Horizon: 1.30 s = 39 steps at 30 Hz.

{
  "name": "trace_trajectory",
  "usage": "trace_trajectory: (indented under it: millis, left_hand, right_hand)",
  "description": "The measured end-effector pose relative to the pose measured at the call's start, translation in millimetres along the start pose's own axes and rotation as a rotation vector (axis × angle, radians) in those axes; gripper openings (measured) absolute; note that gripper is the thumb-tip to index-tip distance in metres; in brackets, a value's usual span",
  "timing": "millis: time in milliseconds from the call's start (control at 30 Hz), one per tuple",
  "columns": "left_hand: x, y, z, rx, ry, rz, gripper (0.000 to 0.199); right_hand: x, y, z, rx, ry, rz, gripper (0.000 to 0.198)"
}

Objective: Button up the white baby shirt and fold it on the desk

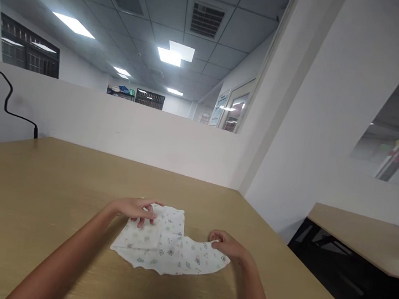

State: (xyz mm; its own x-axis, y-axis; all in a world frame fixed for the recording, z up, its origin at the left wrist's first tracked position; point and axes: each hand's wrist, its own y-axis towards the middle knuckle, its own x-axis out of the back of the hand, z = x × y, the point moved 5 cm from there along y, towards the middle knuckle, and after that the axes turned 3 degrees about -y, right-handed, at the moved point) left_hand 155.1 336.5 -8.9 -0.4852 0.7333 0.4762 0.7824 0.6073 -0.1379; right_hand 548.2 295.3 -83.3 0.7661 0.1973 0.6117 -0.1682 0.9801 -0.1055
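Observation:
A thin white cloth (171,252) with a small print of animals and leaves lies on the table, partly folded over itself on its left side. Its lower edge is wavy, and a narrower part reaches out to the right. My left hand (138,210) is over the folded upper left part, fingers apart and bent, some of them touching the fabric. At the narrow right end, my right hand (228,245) pinches the upper edge between thumb and fingers. Its fingertips are partly hidden behind the cloth.
The cloth lies on a wide wooden table (60,179) that meets a white wall (145,131) at the back. A black cable (10,100) bends down at the far left. Another table (360,233) with a dark frame stands to the right, beyond a gap.

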Motion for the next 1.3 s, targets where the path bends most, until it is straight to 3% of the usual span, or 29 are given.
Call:
trace_trajectory:
  millis: [67, 133, 200, 300, 333, 400, 467, 500, 633, 700, 767, 867, 1033, 1167, 1300]
  left_hand:
    - [3, 18, 25, -0.045, 0.007, -0.151, 0.071]
    - [14, 30, 58, -0.1, 0.044, -0.456, 0.062]
    - [20, 35, 90, -0.093, 0.122, -0.671, 0.05]
    - [20, 35, 117, -0.007, 0.33, -0.805, 0.038]
    - [20, 32, 120, 0.028, 0.388, -0.828, 0.037]
    - [20, 26, 120, 0.09, 0.456, -0.848, 0.041]
    - [19, 23, 119, 0.127, 0.494, -0.799, 0.046]
    - [17, 23, 119, 0.148, 0.509, -0.757, 0.049]
    - [12, 28, 125, 0.215, 0.565, -0.612, 0.053]
    - [9, 32, 127, 0.194, 0.582, -0.587, 0.054]
    - [6, 36, 129, 0.156, 0.588, -0.587, 0.054]
    - [5, 40, 131, 0.099, 0.536, -0.632, 0.054]
    - [16, 39, 125, -0.155, 0.195, -0.806, 0.054]
    - [23, 38, 124, -0.24, -0.108, -0.88, 0.052]
    - [21, 37, 124, -0.202, -0.305, -0.842, 0.058]
  right_hand:
    - [-6, 1, 12, 0.024, 0.045, -0.023, 0.026]
    - [-18, 3, 30, 0.056, 0.158, -0.007, 0.029]
    - [-37, 7, 53, 0.087, 0.324, 0.029, 0.033]
    - [-72, 20, 93, 0.18, 0.529, 0.06, 0.043]
    - [-88, 26, 105, 0.203, 0.543, 0.127, 0.047]
    - [-118, 36, 124, 0.216, 0.552, 0.34, 0.057]
    - [-130, 47, 130, 0.241, 0.551, 0.379, 0.061]
    - [-128, 53, 127, 0.254, 0.546, 0.304, 0.061]
    - [-92, 71, 81, 0.246, 0.402, -0.237, 0.05]
    - [-76, 71, 56, 0.249, 0.249, -0.407, 0.044]
    - [-69, 71, 39, 0.238, 0.084, -0.447, 0.042]
    - [-74, 72, 33, 0.252, -0.095, -0.4, 0.041]
    - [-90, 77, 41, 0.284, -0.19, -0.418, 0.034]
    - [-95, 82, 42, 0.295, -0.12, -0.499, 0.033]
    - [-94, 84, 36, 0.241, 0.194, -0.569, 0.033]
